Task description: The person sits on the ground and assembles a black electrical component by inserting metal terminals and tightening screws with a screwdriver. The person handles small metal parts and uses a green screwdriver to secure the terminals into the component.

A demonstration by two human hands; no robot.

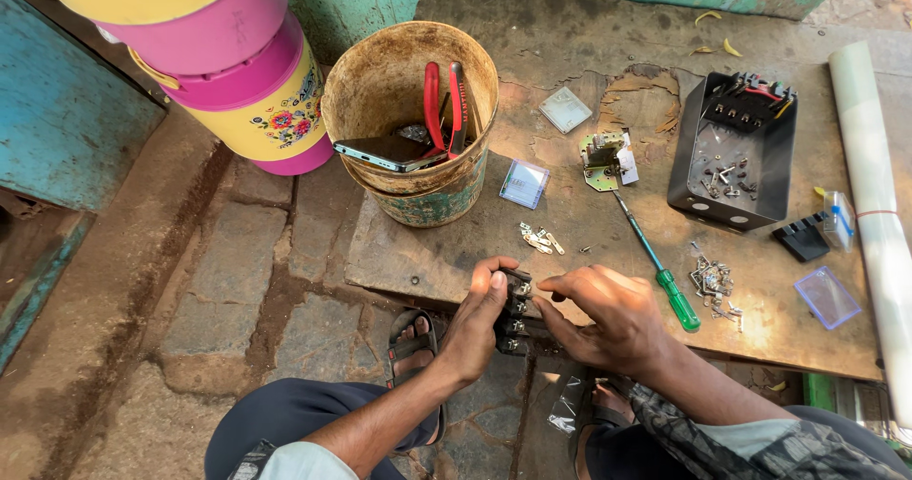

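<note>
the black switch block is held upright at the near edge of the wooden board, clamped by the curled left hand. it is best kept steady while the right hand pinches at its top (fingertips nearly closed, anything between them hidden). a green screwdriver lies just beside.

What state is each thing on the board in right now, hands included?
Left hand: gripping the black terminal block.
Right hand: fingertips on the block's top.
Black terminal block: held upright between both hands at the board's edge.
Green-handled screwdriver: lying flat, untouched.
Black switch box: open, loose parts inside.
Bucket: upright, holding red-handled pliers and a phone.
Small screws: loose on the board.
</note>
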